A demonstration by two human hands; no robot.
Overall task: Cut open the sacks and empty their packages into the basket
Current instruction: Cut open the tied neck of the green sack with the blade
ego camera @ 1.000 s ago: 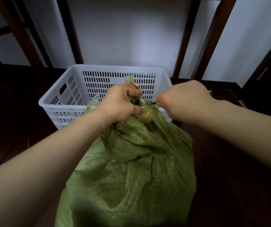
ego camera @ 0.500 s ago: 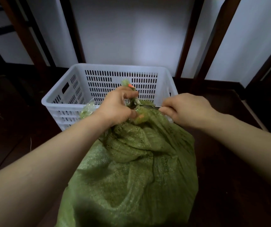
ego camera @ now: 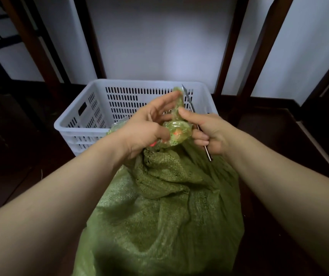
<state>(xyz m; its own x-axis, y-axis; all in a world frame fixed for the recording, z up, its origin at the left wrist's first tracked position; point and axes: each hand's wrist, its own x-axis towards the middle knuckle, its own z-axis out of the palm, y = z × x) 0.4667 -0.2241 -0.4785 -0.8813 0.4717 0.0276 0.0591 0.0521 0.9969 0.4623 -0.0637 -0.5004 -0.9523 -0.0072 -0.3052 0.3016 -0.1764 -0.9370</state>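
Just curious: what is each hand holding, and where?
Right hand grips a thin metal knife by its handle; left hand holds the bunched plastic neck of the green woven sack.

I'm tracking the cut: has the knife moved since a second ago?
Yes. The knife has swung from level at the neck of the sack to pointing up, its tip now before the far rim of the basket.
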